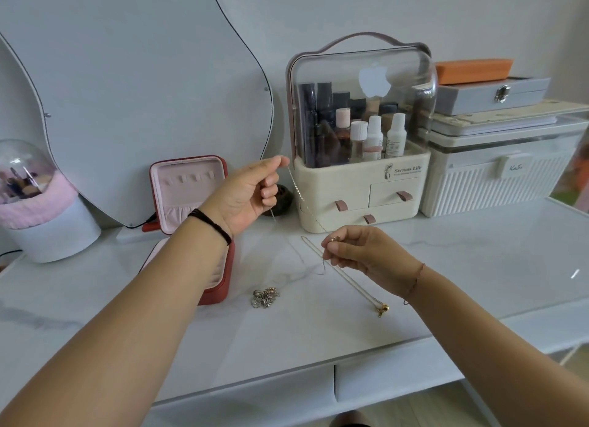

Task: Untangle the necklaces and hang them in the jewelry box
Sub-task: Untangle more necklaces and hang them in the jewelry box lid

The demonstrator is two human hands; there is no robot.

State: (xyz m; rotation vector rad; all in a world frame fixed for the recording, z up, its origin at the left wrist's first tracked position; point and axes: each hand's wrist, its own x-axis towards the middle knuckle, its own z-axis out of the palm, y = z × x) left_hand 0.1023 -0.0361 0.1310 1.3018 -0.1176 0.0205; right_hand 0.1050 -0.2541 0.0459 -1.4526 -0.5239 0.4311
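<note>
A thin gold chain necklace (304, 200) stretches taut between my two hands above the white marble tabletop. My left hand (248, 190) pinches its upper end, raised in front of the open red jewelry box (188, 187). My right hand (353, 251) pinches the lower end with a small pendant. A second necklace (344, 277) lies straight on the table under my right hand, its gold clasp near the front. A small tangle of silver and rose chains (264, 297) lies beside the box's base. The box's pink lid stands upright with a row of hooks.
A cream cosmetics organiser (360, 184) with a clear dome stands behind the hands. A ribbed white storage box (497, 178) carrying stacked cases sits at the right. A curvy mirror (127, 92) leans on the wall, and a domed makeup holder (41, 203) is at far left.
</note>
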